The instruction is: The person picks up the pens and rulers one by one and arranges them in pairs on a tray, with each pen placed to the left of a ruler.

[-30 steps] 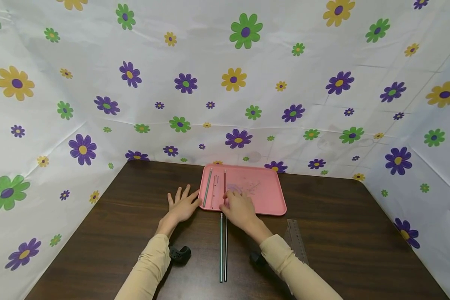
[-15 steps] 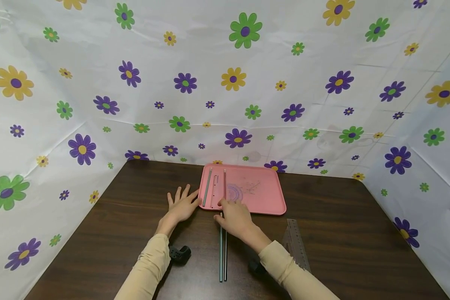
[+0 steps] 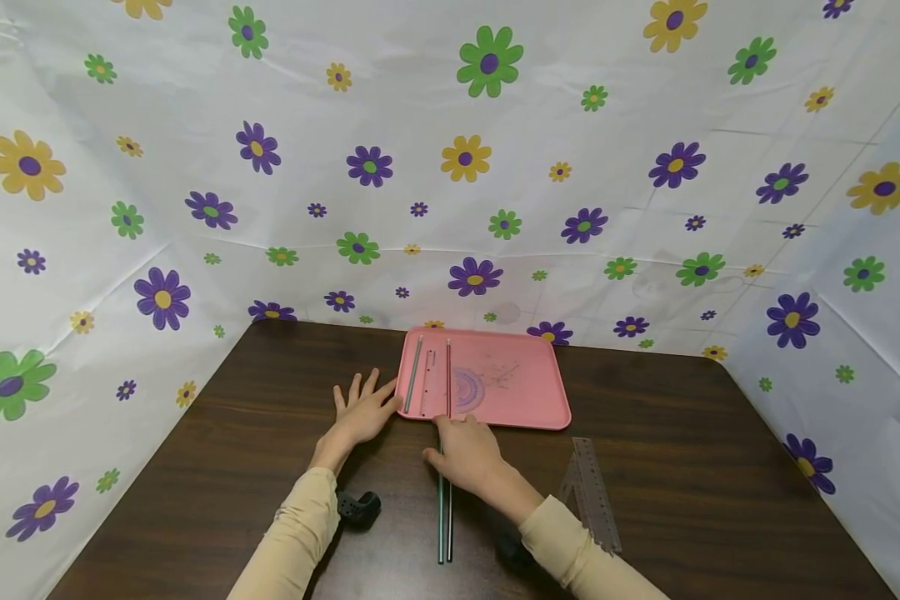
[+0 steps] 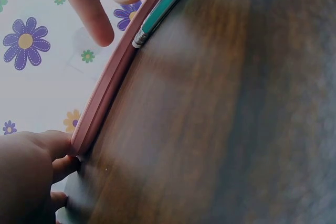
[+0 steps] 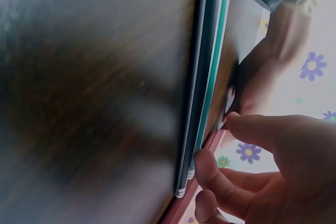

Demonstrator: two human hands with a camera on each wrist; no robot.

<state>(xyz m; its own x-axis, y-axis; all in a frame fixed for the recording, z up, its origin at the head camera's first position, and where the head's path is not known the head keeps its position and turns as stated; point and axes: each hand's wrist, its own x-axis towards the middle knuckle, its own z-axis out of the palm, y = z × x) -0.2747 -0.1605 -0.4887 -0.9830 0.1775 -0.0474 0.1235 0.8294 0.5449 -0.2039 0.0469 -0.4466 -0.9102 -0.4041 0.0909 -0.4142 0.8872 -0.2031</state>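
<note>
R. hand [image 3: 467,450], thumb & fingers apart, now back at front rim of tray [image 3: 528,392] nr. green pencil [image 3: 441,521] on worktop [image 3: 690,425], so red pencil [image 3: 449,371] lies free in tray; L. hand [image 3: 362,415] splayed at corner.

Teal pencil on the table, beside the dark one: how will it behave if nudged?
The teal pencil will probably stay stiff, as it shows no bend. Its slim body suggests little weight, so it may slide easily. Pushed rightward, it could knock the dark pencil close alongside.
</note>
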